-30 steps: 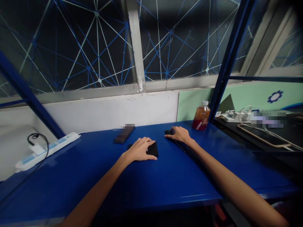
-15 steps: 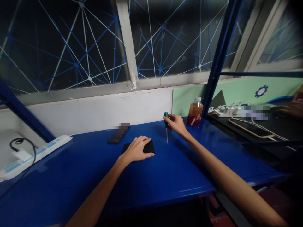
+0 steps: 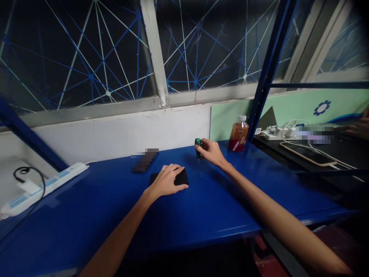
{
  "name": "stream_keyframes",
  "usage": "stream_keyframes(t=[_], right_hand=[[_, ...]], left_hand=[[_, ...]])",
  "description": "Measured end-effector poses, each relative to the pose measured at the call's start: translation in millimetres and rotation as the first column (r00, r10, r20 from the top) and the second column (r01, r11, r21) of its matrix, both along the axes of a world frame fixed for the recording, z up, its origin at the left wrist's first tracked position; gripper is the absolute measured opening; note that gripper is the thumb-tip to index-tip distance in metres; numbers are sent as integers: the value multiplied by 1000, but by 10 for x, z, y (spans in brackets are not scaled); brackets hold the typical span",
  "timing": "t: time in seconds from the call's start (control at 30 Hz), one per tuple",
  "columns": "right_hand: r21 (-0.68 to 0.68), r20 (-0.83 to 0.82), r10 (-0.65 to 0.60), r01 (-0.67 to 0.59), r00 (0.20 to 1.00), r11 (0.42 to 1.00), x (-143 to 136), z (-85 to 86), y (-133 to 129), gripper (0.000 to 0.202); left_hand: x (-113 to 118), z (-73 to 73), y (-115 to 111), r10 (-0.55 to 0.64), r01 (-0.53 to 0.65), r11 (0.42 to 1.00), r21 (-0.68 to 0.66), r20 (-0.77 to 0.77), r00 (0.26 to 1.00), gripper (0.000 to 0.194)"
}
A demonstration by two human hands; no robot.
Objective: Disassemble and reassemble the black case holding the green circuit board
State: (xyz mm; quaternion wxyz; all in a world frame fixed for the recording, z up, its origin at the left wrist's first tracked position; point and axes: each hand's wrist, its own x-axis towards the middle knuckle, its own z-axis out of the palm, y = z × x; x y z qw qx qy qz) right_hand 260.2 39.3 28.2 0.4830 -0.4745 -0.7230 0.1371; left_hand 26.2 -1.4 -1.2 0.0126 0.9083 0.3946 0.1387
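Observation:
My right hand [image 3: 211,152] grips the green handle of a screwdriver [image 3: 198,148], held upright with its thin shaft pointing down. The tip is at or just above the blue table, among tiny dark bits [image 3: 193,169] that look like screws. My left hand [image 3: 167,180] lies over a flat black rectangular object [image 3: 182,177], its thumb along the near edge and its fingers across the top. The palm hides much of that object, and its exact kind cannot be made out.
A dark blurred-out slab [image 3: 145,161] lies behind my left hand. A drink bottle [image 3: 238,134] stands at the back right by a blue post. At left is a white power strip [image 3: 46,188]; at right, a phone [image 3: 311,154] with cables, and part of another person's hand [image 3: 361,127].
My right hand has moved slightly left with the screwdriver, bringing its tip to the tiny bits. My left hand stays on the black object.

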Motion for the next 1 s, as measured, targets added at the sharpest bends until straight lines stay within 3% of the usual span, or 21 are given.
stream_keyframes(t=[0.2, 0.37, 0.63, 0.87, 1.0], right_hand=[[-14, -33, 2, -3, 999, 1000, 6, -27, 29, 25], [-80, -190, 56, -72, 980, 994, -19, -29, 26, 27], [-143, -545, 138, -254, 827, 957, -100, -9, 18, 26], [-103, -619, 190, -318, 762, 943, -140, 22, -40, 25], [-114, -618, 170, -302, 767, 946, -156, 45, -64, 27]], left_hand=[[42, 12, -41, -68, 66, 997, 36, 70, 995, 67], [134, 14, -82, -109, 100, 994, 55, 208, 972, 43], [192, 13, -109, -120, 103, 992, 68, 329, 936, 28], [208, 52, -148, -59, 40, 997, 59, 381, 923, 15], [209, 43, -138, -62, 41, 997, 61, 406, 912, 7]])
